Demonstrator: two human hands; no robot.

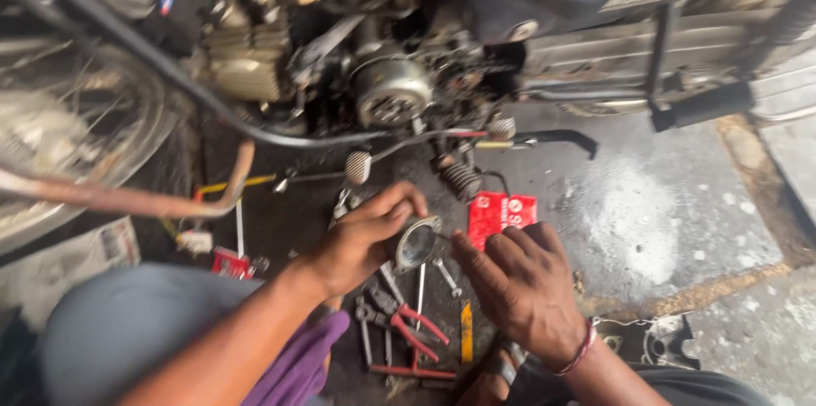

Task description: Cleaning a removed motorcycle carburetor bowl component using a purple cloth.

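My left hand [361, 236] grips a round grey metal part [416, 243], a ring-shaped cover with a shiny hollow middle, held just above the oily floor. My right hand [523, 283] hovers beside it on the right, fingers spread, its index finger pointing at the part's edge; a red thread band circles that wrist. Under both hands lie red-handled pliers [408, 329], spanners [442, 274] and a yellow-handled tool [466, 329]. A small red packet [501, 206] lies just beyond my right hand.
A motorcycle engine [387, 87] with its side open stands ahead, with a footpeg [701, 104] and a brake pedal [557, 138] sticking out. The spoked wheel [68, 125] is at the left, with newspaper [76, 257] beneath. Wet grey concrete floor [663, 219] spreads to the right.
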